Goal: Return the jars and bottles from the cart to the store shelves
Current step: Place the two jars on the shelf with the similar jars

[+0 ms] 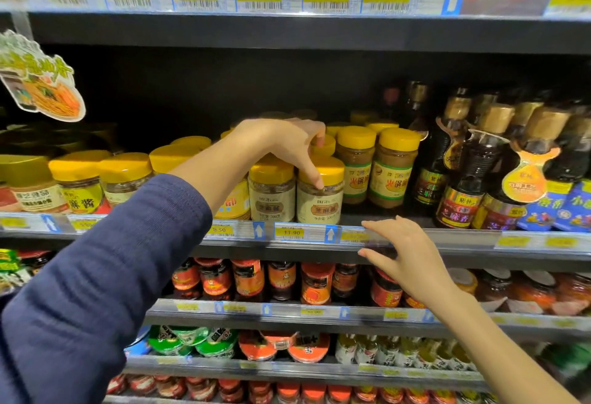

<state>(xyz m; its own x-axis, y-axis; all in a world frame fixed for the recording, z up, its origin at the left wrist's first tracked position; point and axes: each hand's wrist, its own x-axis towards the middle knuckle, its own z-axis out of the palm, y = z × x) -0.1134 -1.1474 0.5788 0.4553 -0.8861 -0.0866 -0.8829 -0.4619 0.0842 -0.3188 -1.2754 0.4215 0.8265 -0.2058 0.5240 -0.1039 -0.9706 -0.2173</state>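
Note:
A sesame paste jar [320,208] with a yellow lid and a white label stands at the front edge of the middle shelf [463,237]. My left hand [281,144] reaches in from the left in a dark blue sleeve and grips this jar from above, thumb down over the front of the lid, fingers curled behind it. A matching jar [271,199] stands touching it on the left. My right hand [406,253] hovers with fingers spread and nothing in it, just in front of the shelf's price rail, below and right of the jar. The cart is out of view.
Yellow-lidded sauce jars [375,167] stand right of the held jar, then dark sesame oil bottles [463,176]. More yellow-lidded jars [80,180] fill the left. Red chilli jars [281,279] line the shelf below. A paper promo sign [38,80] hangs at upper left.

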